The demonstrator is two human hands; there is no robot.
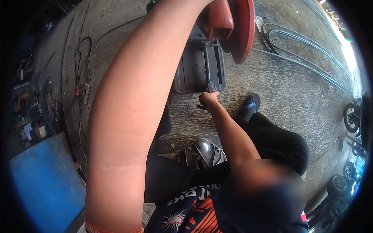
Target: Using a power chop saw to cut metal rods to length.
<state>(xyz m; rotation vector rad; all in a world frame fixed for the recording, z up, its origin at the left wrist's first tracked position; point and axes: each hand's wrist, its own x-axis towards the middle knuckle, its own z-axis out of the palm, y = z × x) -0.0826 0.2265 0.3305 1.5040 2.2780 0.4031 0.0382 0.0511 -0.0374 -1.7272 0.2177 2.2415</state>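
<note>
My left forearm stretches up across the picture to the red guarded head of a chop saw. The left hand is beyond the top edge, so its grip is hidden. Below the red disc-shaped guard lies the saw's grey metal base, with a vise screw running along it. At the near end of that screw, my right hand is closed around the vise crank, its thumb along the base's edge. The crank is mostly covered by the fingers.
A silver ribbed metal part sits near my legs. My sandalled foot is right of the saw. Long thin rods and a black cable lie on the floor. A blue panel stands lower left; motorcycle wheels line the right.
</note>
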